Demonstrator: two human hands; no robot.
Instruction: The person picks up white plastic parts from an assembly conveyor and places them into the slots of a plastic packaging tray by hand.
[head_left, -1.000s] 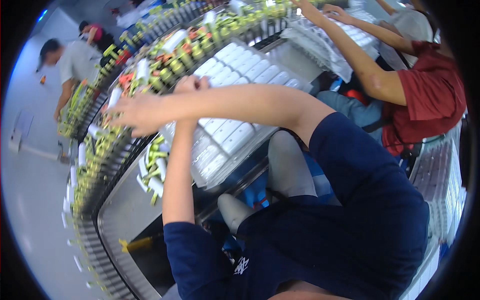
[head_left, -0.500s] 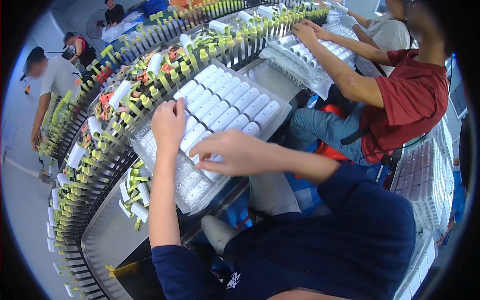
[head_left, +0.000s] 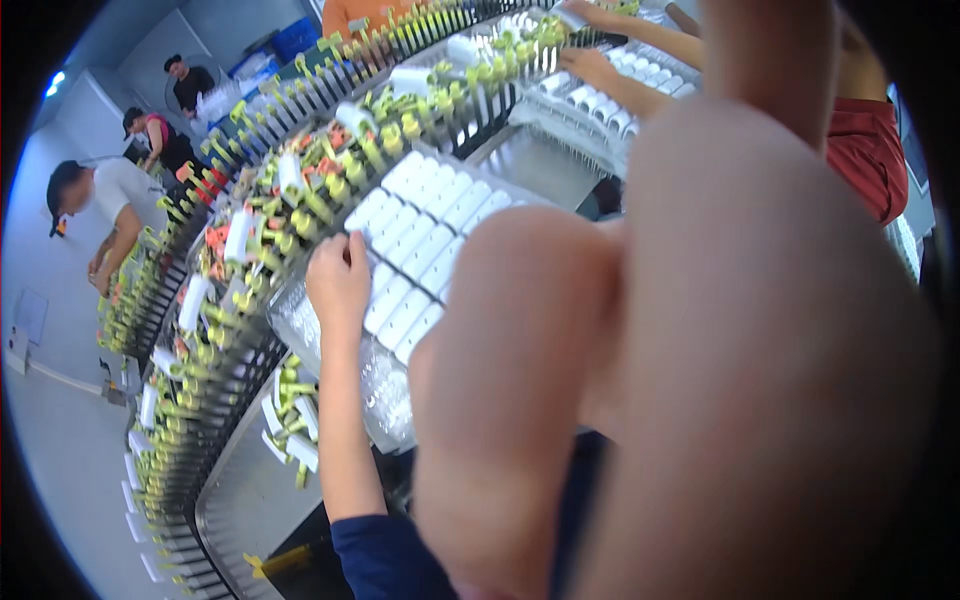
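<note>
The white plastic casings (head_left: 430, 240) lie in close rows in a clear plastic tray (head_left: 388, 405) before the person; each looks light, stiff and smooth, probably a little slippery and easily scuffed, best taken by its long sides, while the thin tray likely flexes and wants support at its rim. The left hand (head_left: 340, 275) rests at the tray's left edge, fingers curled beside a corner casing; whether they pinch it cannot be told. The right hand (head_left: 700, 350) looms blurred near the camera, its grip impossible to tell. A metal bench (head_left: 240, 490) bears yellow-green holders (head_left: 290, 385) with white pieces, beside a curving slatted conveyor (head_left: 265, 345); co-workers (head_left: 130, 200) stand beyond, against pale walls.
</note>
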